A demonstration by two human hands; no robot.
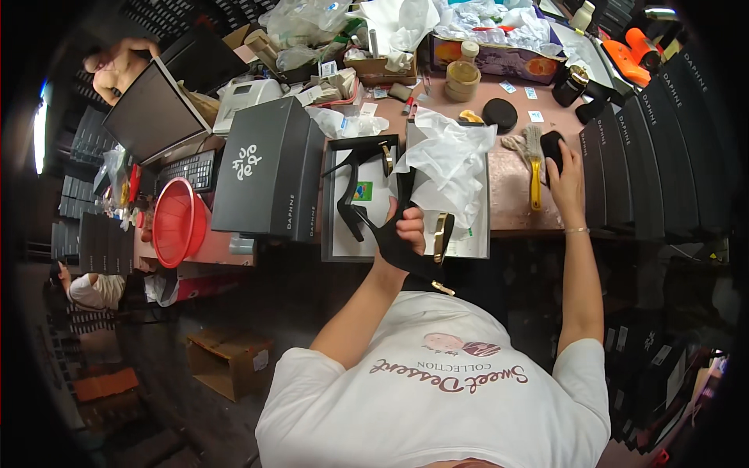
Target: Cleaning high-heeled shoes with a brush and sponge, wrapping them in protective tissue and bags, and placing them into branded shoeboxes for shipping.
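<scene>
My left hand point(407, 226) is closed around a black high-heeled shoe point(390, 238) with a gold buckle and holds it over the near edge of an open shoe box point(343, 249). A second black heel point(357, 168) lies in that box beside crumpled white tissue paper point(449, 160). My right hand point(567, 175) reaches out on the brown tabletop point(507, 195). Its fingers grip a small black sponge point(552, 144). A yellow-handled brush point(534, 168) lies just left of that hand.
A closed black shoe box point(269, 168) stands left of the open one. Black boxes point(663, 148) are stacked along the right. A red bowl point(175, 222), keyboard point(191, 168), monitor point(152, 113), round tins point(462, 78) and a black lid point(499, 115) crowd the table. Other people point(117, 66) work at left.
</scene>
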